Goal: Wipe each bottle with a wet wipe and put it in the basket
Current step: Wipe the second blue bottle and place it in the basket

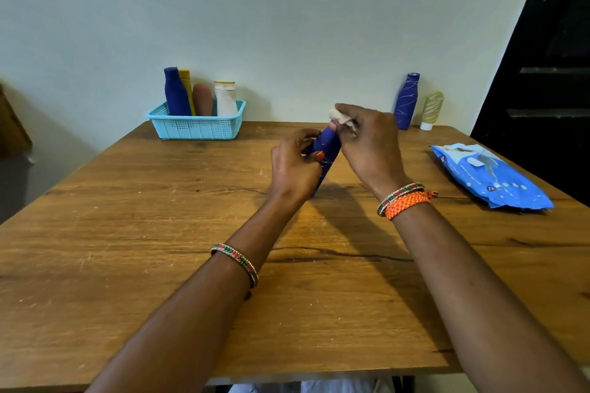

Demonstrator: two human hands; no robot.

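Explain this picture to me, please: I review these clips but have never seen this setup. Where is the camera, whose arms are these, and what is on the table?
There is no machine here. The single picture comes from a camera worn on a person's head, looking forward and down, so the two arms are the wearer's own.

The left hand grips a dark blue bottle, tilted above the wooden table. The right hand pinches a crumpled white wipe at the bottle's top end.

At the back left stands a light blue basket holding four bottles upright. At the back right, against the wall, another blue bottle and a small yellowish tube stand outside the basket. On the right lies a blue pack of wipes.
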